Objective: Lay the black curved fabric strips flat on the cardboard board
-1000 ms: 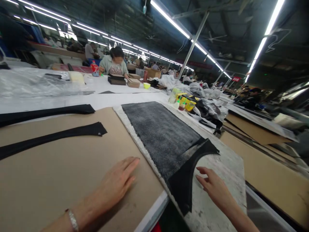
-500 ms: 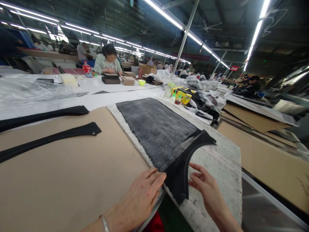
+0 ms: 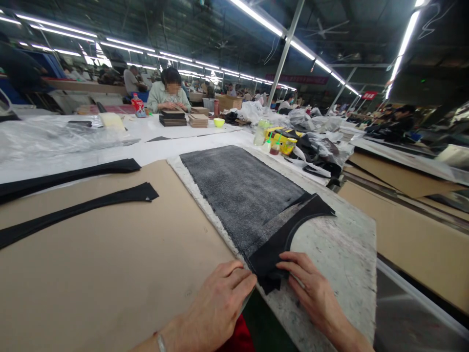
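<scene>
A black curved fabric piece (image 3: 293, 230) lies over the near corner of a dark grey mat (image 3: 238, 190), which rests on a stained white felt pad (image 3: 337, 254). My right hand (image 3: 311, 288) is closed on the near end of the curved piece, which is bunched up there. Beside it, my left hand (image 3: 220, 298) lies flat on the edge of a brown cardboard sheet (image 3: 110, 254). Its fingers are stretched out and their tips touch the same end of the piece. A bracelet shows on my left wrist.
Two long black strips (image 3: 91, 205) (image 3: 73, 173) lie on the cardboard at the left. Small bottles and jars (image 3: 278, 142) stand behind the mat. A seated co-worker (image 3: 170, 93) works at stacked pieces (image 3: 172, 117) far back. Clear plastic sheeting (image 3: 47, 134) covers the far left; more cardboard (image 3: 421, 264) lies right.
Both hands have moved in to the near end of the curved piece. My left hand slid right across the cardboard. My right hand closed on the piece, and its end has bunched up.
</scene>
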Demonstrator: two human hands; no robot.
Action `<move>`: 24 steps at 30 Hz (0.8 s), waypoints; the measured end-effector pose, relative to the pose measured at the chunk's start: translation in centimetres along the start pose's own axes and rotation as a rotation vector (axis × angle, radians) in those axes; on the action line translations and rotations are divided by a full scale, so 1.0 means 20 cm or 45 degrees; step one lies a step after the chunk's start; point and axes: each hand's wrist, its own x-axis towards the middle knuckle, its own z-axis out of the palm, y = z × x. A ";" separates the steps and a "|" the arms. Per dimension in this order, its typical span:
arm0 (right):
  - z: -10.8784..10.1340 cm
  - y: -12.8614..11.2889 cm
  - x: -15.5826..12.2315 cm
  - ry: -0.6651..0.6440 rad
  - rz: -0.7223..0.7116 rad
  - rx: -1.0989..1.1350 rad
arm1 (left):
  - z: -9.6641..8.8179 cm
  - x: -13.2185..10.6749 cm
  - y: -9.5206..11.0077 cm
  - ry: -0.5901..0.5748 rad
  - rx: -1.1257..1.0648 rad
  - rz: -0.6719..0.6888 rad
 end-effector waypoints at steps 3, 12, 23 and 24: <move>-0.03 0.02 0.05 0.116 0.056 0.056 | 0.03 0.03 0.02 -0.029 0.102 0.033; -0.17 0.14 0.17 0.489 0.566 0.394 | 0.18 0.18 -0.04 0.049 0.427 -0.097; -0.71 0.65 0.26 1.533 0.708 0.745 | 0.17 0.54 0.02 -0.007 0.521 0.030; -0.73 0.66 0.28 1.499 0.692 0.748 | 0.18 0.58 0.02 -0.013 0.513 0.076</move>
